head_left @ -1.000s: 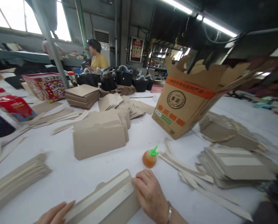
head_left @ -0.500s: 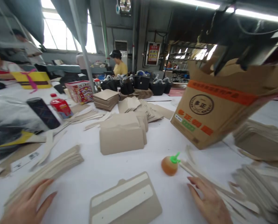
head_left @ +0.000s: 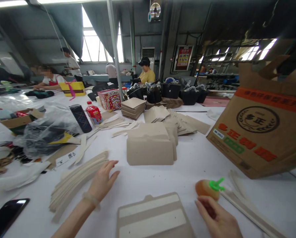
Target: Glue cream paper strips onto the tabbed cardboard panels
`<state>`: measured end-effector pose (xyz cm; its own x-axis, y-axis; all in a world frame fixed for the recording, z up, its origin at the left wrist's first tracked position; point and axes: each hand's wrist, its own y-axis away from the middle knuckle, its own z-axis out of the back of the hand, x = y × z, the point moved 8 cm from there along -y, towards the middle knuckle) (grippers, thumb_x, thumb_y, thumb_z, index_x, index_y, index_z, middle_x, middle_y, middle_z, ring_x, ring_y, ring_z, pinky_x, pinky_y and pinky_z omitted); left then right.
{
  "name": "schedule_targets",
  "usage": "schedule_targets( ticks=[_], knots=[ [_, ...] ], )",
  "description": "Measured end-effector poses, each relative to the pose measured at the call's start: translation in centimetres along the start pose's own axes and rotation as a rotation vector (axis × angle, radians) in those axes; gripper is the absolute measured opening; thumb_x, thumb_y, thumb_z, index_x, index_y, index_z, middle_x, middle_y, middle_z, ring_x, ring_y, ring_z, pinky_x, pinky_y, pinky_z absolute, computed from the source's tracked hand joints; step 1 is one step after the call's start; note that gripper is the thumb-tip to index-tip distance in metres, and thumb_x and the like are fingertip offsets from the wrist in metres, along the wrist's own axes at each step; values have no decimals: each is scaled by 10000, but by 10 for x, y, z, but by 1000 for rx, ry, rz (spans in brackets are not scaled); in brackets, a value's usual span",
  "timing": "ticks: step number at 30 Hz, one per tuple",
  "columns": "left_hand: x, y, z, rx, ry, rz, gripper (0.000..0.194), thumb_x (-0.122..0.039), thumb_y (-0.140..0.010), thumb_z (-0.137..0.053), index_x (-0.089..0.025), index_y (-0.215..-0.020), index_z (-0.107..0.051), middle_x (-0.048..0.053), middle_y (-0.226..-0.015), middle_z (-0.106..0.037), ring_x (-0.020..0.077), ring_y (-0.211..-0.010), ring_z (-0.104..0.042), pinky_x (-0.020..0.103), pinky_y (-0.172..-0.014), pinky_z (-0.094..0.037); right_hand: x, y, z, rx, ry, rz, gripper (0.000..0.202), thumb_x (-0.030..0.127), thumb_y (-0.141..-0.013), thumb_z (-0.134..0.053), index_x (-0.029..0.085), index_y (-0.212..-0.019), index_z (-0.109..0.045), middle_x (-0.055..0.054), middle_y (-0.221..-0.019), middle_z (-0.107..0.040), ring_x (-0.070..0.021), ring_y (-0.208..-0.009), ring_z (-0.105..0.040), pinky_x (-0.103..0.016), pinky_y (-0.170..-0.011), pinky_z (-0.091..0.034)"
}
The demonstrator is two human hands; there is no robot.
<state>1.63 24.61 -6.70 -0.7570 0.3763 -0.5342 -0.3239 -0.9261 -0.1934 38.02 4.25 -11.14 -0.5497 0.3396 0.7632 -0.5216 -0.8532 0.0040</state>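
Note:
My left hand (head_left: 104,180) is stretched over the table with thumb and fingers apart, holding nothing. It is beside a curved stack of pale strips (head_left: 75,181) and just short of a stack of grey-beige board pieces (head_left: 150,150). My right hand (head_left: 219,216) is half curled, thumb and forefinger slightly apart, right by a round squeeze bottle (head_left: 206,190) with orange-brown contents and a green nozzle. Whether the fingertips touch the bottle I cannot tell. Between my hands lies a flat board panel (head_left: 154,216) with two pale strips across it.
A large cardboard box (head_left: 252,138) leans at the right, near loose strips (head_left: 252,211). Further off are more board stacks (head_left: 133,109), a red-capped bottle (head_left: 93,114), a dark cylinder (head_left: 80,118) and black bags (head_left: 170,91). A phone (head_left: 7,218) lies front left. People work behind.
My left hand has moved forward and right, past the strips toward the board stack. My right hand has come closer to the squeeze bottle, its fingers more curled. The view has turned left.

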Motion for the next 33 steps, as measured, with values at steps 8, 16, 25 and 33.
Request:
schedule_targets(
  ticks=[8, 16, 25, 33],
  knots=[
    [-16, -60, -71, -54, 318, 213, 379, -323, -850, -598, -175, -1188, -510, 86, -1240, -531, 233, -1070, -556, 461, -884, -489, 65, -106, -66, -27, -225, 124, 530, 382, -736, -554, 88, -1177, -532, -161, -1137, -586, -246, -916, -611, -353, -763, -513],
    [-10, -43, -65, -188, 474, 340, 353, -315, -850, -597, -174, -1164, -516, 77, -1203, -542, 210, -1013, -573, 421, -837, -510, 46, -106, -77, -137, -303, 105, 493, 373, -726, -578, 129, -1152, -536, -136, -1127, -556, -247, -898, -566, -365, -720, -495],
    [-47, -36, -48, -191, 552, 237, 201, -352, -835, -607, -154, -845, -576, -27, -756, -575, 116, -672, -553, 307, -667, -478, 34, -101, -69, -181, -424, 32, 159, 292, -873, -611, 137, -894, -583, -6, -843, -599, -149, -751, -591, -318, -691, -502],
    [-98, -1, -2, -108, 808, 127, 230, -406, -787, -628, -216, -853, -515, -37, -778, -545, 104, -667, -510, 219, -593, -397, 46, -80, -45, -105, -596, -35, 250, 383, -839, -623, 166, -946, -558, 20, -741, -605, -139, -664, -571, -268, -606, -466]
  ],
)
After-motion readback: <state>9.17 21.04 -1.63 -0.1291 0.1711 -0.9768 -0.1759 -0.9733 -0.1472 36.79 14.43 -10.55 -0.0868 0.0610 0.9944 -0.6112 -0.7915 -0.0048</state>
